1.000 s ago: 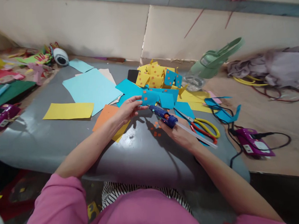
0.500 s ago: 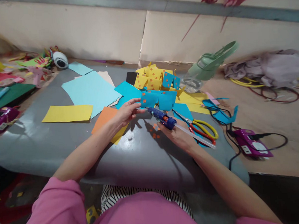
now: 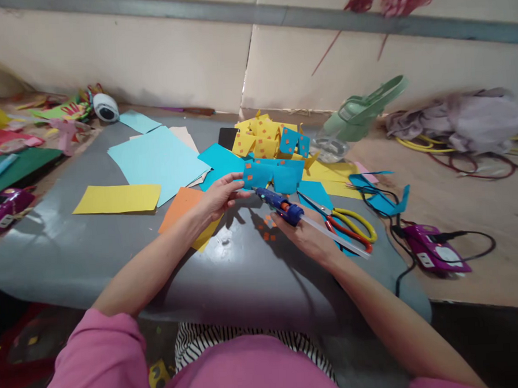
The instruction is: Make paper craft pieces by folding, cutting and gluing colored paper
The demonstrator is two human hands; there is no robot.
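My left hand (image 3: pixel 224 194) pinches the left edge of a blue paper cutout (image 3: pixel 286 176), which has a notch in its lower edge and small orange squares at its left end. A dark blue glue gun (image 3: pixel 281 204) is gripped in my right hand (image 3: pixel 307 235), its nozzle near the cutout's lower left part; whether it touches cannot be told. A clear glue stick (image 3: pixel 337 236) sticks out from its back. Small orange paper squares (image 3: pixel 267 228) lie below the glue gun. Scissors (image 3: pixel 351 224) with red and yellow handles rest on blue paper to the right.
Yellow cutouts with orange squares (image 3: pixel 260 139) are heaped behind. Light blue sheets (image 3: pixel 157 159), a yellow strip (image 3: pixel 118 199) and orange paper (image 3: pixel 179 212) lie leftward. A green-topped bottle (image 3: pixel 354 116) stands at the back right, with a purple power strip (image 3: pixel 435 248) and cables nearby.
Almost nothing differs. The view has shifted very slightly, while both hands keep their hold on the blue cutout and the glue gun.
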